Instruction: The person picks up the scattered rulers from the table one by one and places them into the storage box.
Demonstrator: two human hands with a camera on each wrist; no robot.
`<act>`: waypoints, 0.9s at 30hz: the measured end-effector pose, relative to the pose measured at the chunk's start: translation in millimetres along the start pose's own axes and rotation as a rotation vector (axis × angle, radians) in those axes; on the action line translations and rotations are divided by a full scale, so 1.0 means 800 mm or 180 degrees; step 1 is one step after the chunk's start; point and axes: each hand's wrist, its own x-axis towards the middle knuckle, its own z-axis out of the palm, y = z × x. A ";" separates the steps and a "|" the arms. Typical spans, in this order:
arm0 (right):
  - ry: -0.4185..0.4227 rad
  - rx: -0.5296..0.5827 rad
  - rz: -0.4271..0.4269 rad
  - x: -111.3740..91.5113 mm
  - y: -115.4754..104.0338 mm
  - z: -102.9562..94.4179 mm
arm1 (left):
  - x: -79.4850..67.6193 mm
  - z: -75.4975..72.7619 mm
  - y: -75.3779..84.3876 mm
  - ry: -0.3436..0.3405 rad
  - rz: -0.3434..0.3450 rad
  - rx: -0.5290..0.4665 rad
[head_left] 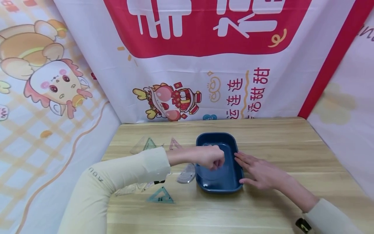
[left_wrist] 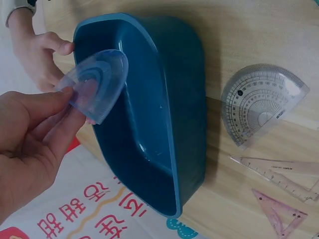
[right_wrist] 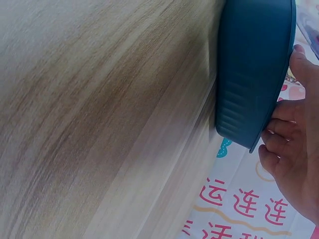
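Note:
My left hand (head_left: 209, 157) is over the deep blue plastic box (head_left: 220, 183). In the left wrist view its thumb and fingers pinch a clear, bluish protractor (left_wrist: 108, 79) by one end, above the box's opening. My right hand (head_left: 261, 171) rests against the box's right side with extended fingers, fingertips at the rim; the right wrist view shows its thumb at the rim too. Left of the box, a clear protractor (head_left: 186, 175) lies flat on the wooden table.
Several set squares are on the table's left part, among them a blue one (head_left: 161, 196), a green one (head_left: 150, 144) and a pink one (head_left: 174, 144). My left sleeve hides part of this group. Printed cloth (head_left: 181, 68) hangs behind the table (head_left: 271, 131).

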 end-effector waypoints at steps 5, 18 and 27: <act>-0.0003 0.0005 -0.0004 0.001 0.002 0.001 | 0.010 -0.005 0.002 -0.0118 -0.0038 -0.0048; 0.0024 -0.0057 -0.0070 0.002 0.000 -0.003 | 0.027 0.019 -0.011 -0.0268 -0.0178 -0.0051; 0.0014 -0.0059 -0.0034 0.001 0.001 -0.002 | 0.038 0.038 -0.025 -0.0323 -0.0218 -0.0053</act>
